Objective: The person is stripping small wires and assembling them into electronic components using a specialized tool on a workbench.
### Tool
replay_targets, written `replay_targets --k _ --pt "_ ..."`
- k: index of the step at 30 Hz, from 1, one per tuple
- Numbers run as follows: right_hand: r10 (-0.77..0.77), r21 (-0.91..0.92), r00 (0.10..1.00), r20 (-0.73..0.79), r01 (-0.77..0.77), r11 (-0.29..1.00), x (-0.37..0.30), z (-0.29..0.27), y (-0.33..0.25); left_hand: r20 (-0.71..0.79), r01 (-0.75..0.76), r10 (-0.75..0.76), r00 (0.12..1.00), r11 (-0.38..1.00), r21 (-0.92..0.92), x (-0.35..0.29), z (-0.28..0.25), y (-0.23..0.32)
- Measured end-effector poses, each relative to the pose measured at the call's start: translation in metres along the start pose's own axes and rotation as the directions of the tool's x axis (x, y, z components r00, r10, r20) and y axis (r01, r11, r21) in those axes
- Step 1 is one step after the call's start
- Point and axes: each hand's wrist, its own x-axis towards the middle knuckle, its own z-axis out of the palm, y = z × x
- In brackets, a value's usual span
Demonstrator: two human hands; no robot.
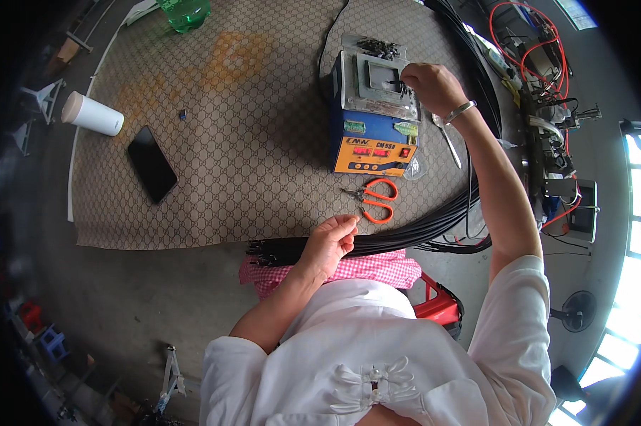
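A blue solder pot [340, 138] with an orange front panel and red lit displays stands right of the table's middle. At the right edge of its square opening, my right hand [434, 86] is closed in a pinch. Dark bits show by the fingertips, but what they grip cannot be made out. My left hand [326, 245] is closed at the table's front edge, thumb against fingers, anything in it hidden. It is just left of orange-handled scissors [379, 202] and above a bundle of black cables [413, 236]. Dark scraps [379, 47] lie behind the opening.
A metal spoon [448, 145] lies right of the pot. Farther left are a black phone [152, 165], a white tumbler [97, 115] and a green bottle [185, 14]. Cables curve along the table's right side, near equipment with red hoses [565, 64]. Pink checked cloth [377, 270] covers my lap.
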Motion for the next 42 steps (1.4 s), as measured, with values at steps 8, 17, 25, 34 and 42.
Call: replay_targets --k 8,17,25,34,42 --pt "0.062 -0.023 0.995 0.073 -0.060 0.998 0.005 0.001 -0.005 0.017 0.004 -0.004 1.000 1.000 -0.001 0.001 0.000 0.001" --pt "0.019 0.032 1.000 -0.001 -0.019 0.999 -0.005 -0.003 -0.006 0.018 0.005 -0.005 1.000 1.000 0.003 0.002 0.001 0.000" --pt "0.005 0.085 0.998 -0.060 0.000 0.996 -0.010 0.010 0.000 0.010 0.011 -0.011 1.000 1.000 0.001 0.002 0.003 -0.001" --pt "-0.034 0.201 0.986 -0.161 0.066 0.977 -0.015 0.011 0.007 0.004 0.010 -0.010 1.000 1.000 0.005 0.002 0.002 -0.002" --pt "0.164 0.697 0.986 0.005 -0.121 0.707 -0.039 -0.004 0.003 0.026 0.002 -0.002 1.000 1.000 0.019 0.001 0.008 0.000"
